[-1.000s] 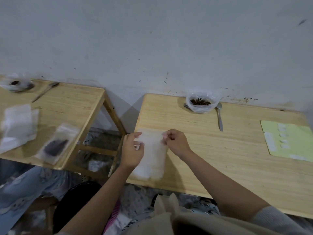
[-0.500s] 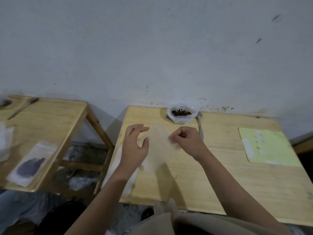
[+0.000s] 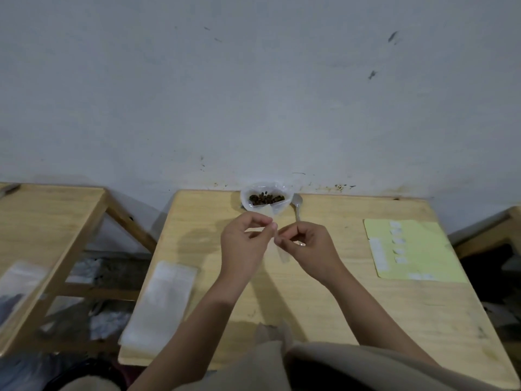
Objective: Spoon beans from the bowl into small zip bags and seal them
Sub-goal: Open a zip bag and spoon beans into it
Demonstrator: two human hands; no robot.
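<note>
Clear plastic is pinched between both hands above the middle of the wooden table (image 3: pixel 352 300): a small zip bag (image 3: pixel 267 214) is held up in the air, with its upper corner seen in front of the bowl and its lower end (image 3: pixel 283 255) hanging below the fingers. The left hand (image 3: pixel 244 245) is curled round the bag's left side, thumb against fingertips, and the right hand (image 3: pixel 307 246) is closed on its right side; the two sets of fingertips are nearly touching. Whether the bag's mouth is parted cannot be told. A plastic-lined bowl (image 3: pixel 266 197) of dark beans (image 3: pixel 266 198) is set at the table's far edge by the wall, with a metal spoon (image 3: pixel 298 206) laid just beside it on the right. A stack of empty zip bags (image 3: pixel 159 303) is laid at the table's near left corner. A yellow-green sheet (image 3: pixel 420 249) bearing white labels is placed on the right side.
</note>
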